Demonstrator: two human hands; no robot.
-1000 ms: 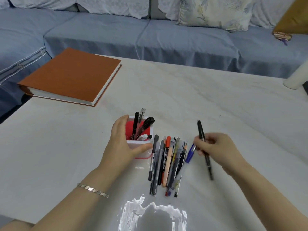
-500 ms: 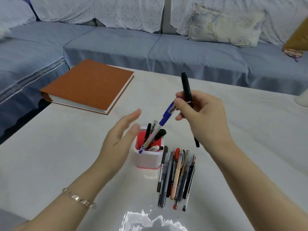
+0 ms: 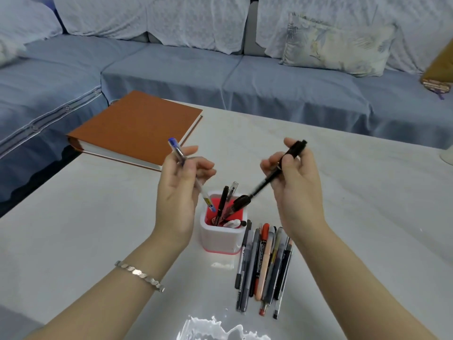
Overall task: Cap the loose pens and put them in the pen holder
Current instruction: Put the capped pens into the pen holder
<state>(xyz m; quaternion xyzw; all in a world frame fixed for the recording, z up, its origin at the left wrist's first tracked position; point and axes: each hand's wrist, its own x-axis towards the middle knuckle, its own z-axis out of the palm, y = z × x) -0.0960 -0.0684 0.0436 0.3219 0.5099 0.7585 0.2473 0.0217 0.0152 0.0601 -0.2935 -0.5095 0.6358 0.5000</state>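
Grips a blue pen (image 3: 177,150) in the left hand (image 3: 180,192) and a black pen (image 3: 295,149) in the right hand (image 3: 295,185), apart above the pen holder (image 3: 220,240). Counts few pens inside (image 3: 223,202); leaves a row of pens (image 3: 263,261) just beside it on the surface (image 3: 98,229).

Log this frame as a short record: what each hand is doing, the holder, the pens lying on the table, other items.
left hand: holds a clear pen with blue ends, lower end at the holder's opening
right hand: holds a black pen, slanted and motion-blurred
holder: white square pen holder with a red inside, upright, several pens in it
loose pens: row of loose pens lying side by side on the white table, just right of the holder
caps on held pens: cannot tell
other: orange-brown hardcover book at the table's far left; silver bracelet on the left wrist
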